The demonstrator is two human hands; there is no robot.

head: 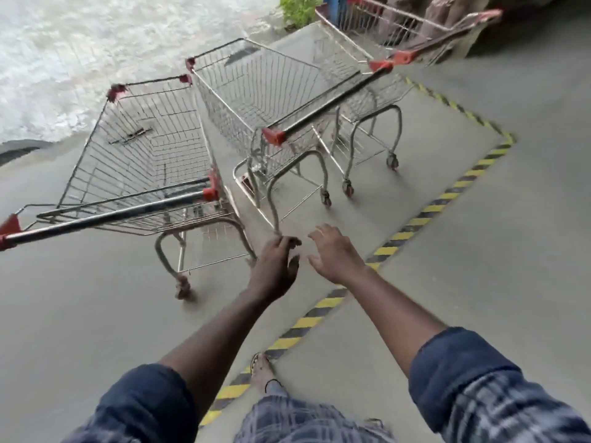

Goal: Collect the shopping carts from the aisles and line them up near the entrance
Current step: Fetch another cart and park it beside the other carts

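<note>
Three wire shopping carts with red-capped handles stand side by side on the grey floor. The left cart (140,161) is nearest, its handle bar (105,215) reaching to the left edge. The middle cart (256,100) is beside it, and the right cart (377,59) stands farther back. Both my arms reach forward behind the gap between the left and middle carts. My left hand (276,266) has loosely curled fingers and holds nothing. My right hand (332,254) is spread open and empty. Neither hand touches a handle.
A yellow-and-black hazard stripe (415,219) runs diagonally across the floor to the right of the carts and passes under my sandalled foot (262,369). Bright pale ground (64,43) lies beyond the floor edge at upper left. A green plant (297,8) grows at the top.
</note>
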